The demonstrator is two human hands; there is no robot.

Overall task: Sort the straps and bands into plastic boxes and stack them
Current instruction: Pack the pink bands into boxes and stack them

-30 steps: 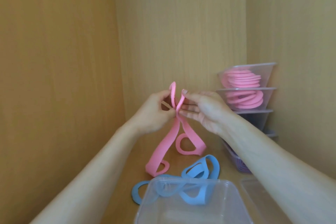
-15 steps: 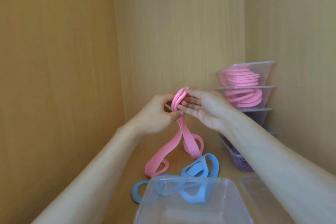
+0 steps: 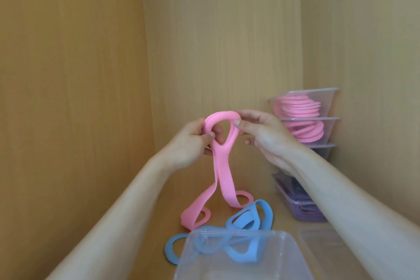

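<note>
A wooden shelf (image 3: 256, 179) carries everything. Against its right wall stands a stack of clear plastic boxes (image 3: 330, 129), the top two holding pink bands. An open clear box (image 3: 284, 261) sits nearest the camera, with a blue strap (image 3: 250, 216) lying just behind it. The pink strap (image 3: 223, 173) hangs folded, both ends resting on the shelf. The left hand (image 3: 188, 143) and right hand (image 3: 263, 134) each pinch its raised top loop, on opposite sides.
</note>
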